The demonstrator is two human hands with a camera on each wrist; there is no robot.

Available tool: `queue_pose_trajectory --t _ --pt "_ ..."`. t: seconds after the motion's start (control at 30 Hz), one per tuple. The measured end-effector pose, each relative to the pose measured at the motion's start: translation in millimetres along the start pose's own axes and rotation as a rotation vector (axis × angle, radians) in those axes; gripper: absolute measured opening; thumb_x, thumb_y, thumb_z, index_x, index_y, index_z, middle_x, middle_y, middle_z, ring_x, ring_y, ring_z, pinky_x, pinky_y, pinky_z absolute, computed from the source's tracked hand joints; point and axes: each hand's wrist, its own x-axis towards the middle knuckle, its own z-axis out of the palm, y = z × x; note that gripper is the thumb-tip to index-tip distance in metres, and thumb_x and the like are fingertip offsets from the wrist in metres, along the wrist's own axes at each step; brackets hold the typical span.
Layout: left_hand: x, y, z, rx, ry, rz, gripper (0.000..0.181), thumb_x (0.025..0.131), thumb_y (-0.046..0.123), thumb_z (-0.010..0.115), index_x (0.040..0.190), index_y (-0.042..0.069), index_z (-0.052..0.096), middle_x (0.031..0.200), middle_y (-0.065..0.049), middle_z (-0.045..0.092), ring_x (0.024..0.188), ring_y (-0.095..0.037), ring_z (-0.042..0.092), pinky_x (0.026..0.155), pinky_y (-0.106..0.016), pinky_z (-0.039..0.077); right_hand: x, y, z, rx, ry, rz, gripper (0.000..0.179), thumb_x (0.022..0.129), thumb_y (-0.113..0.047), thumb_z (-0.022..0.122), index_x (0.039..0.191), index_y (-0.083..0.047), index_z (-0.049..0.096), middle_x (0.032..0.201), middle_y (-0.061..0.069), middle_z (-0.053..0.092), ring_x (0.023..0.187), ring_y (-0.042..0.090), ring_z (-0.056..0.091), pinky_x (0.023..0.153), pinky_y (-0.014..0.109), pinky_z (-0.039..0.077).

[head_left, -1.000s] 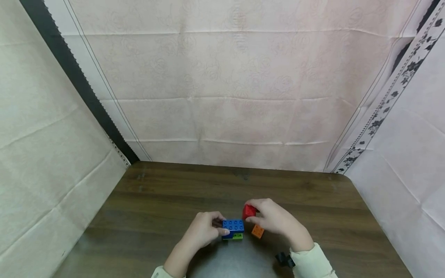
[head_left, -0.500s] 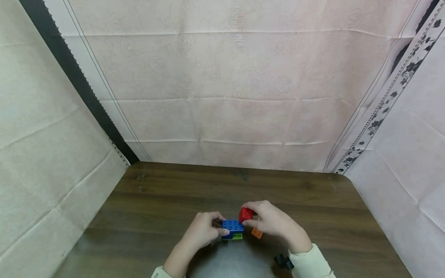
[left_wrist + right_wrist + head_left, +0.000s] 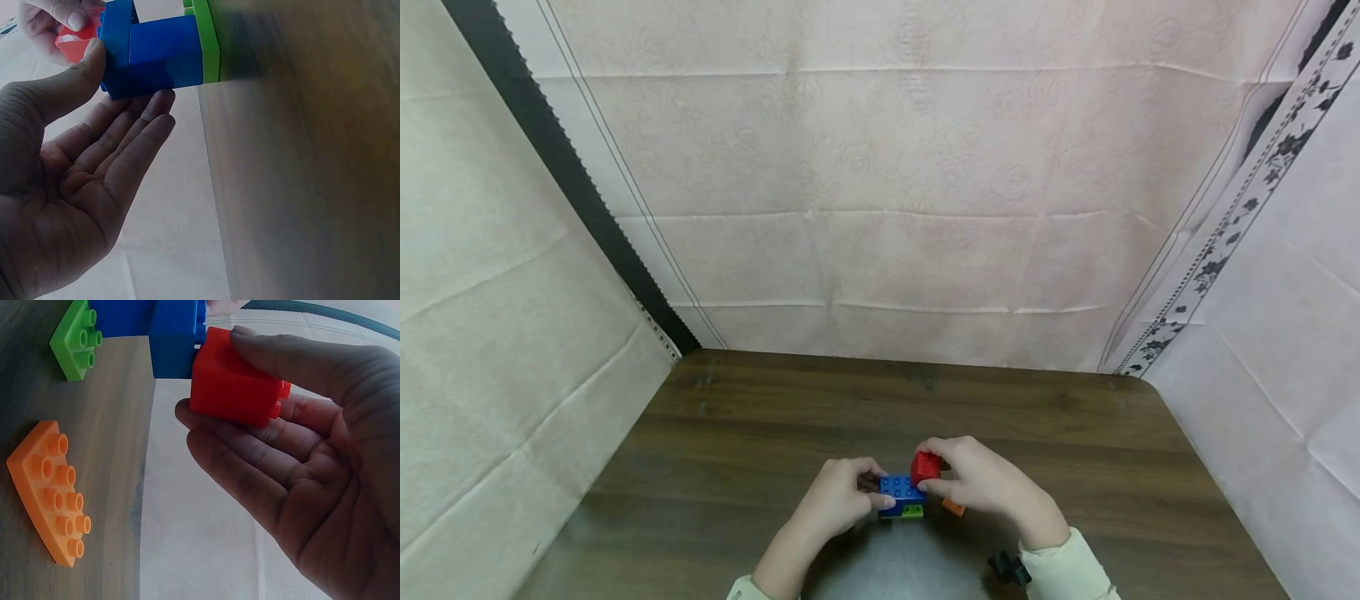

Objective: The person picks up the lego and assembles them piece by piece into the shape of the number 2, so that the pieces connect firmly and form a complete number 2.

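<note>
A small stack stands on the table: a long blue brick (image 3: 901,483) lies over another blue brick (image 3: 165,53), with a thin green plate brick (image 3: 211,47) at the bottom. My left hand (image 3: 838,496) pinches the stack from its left side, thumb in front and fingers behind. In my right hand (image 3: 985,477) is a red brick (image 3: 228,381), gripped between thumb and fingers. Its underside is right at the studs of the upper blue brick's right end, slightly tilted in the right wrist view. My right thumb hides part of the red brick.
A flat orange plate brick (image 3: 53,494), studs up, lies on the table to the right of the stack, partly under my right hand in the head view. Pale cloth (image 3: 887,167) hangs behind the wooden table (image 3: 775,400) and on both sides.
My right hand has carried the red brick left and slightly nearer to me, from beside the stack to over its right end. The left hand and the stack have stayed in place.
</note>
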Motion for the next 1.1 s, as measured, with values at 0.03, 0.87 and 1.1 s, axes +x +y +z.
queue_pose_trajectory --t 0.03,0.87,1.1 --pt "0.1 -0.1 0.1 0.002 0.001 0.003 0.021 0.083 0.028 0.083 0.101 0.021 0.074 0.089 0.008 0.067 0.082 -0.013 0.063 0.074 -0.042 0.054 -0.2 -0.1 -0.1 0.001 -0.001 0.000 0.041 0.094 -0.028 0.074 0.126 -0.006 0.062 0.090 -0.011 0.064 0.072 0.009 0.059 0.065 0.022 0.053" --pt "-1.3 2.2 0.1 -0.009 -0.002 -0.012 0.019 0.084 0.026 0.083 0.101 0.021 0.073 0.089 0.006 0.067 0.082 -0.015 0.062 0.074 -0.042 0.053 -0.6 -3.4 6.4 0.037 -0.039 -0.017 0.032 0.094 -0.028 0.073 0.121 -0.012 0.065 0.082 -0.014 0.062 0.065 0.007 0.057 0.061 0.023 0.052" --pt "-1.8 3.2 -0.9 -0.011 0.000 -0.003 0.021 0.083 0.026 0.084 0.100 0.020 0.073 0.089 0.005 0.067 0.081 -0.015 0.062 0.073 -0.042 0.053 -1.0 -1.9 7.8 0.047 -0.023 -0.016 0.033 0.093 -0.030 0.074 0.120 -0.013 0.065 0.084 -0.014 0.063 0.067 0.009 0.060 0.062 0.023 0.053"
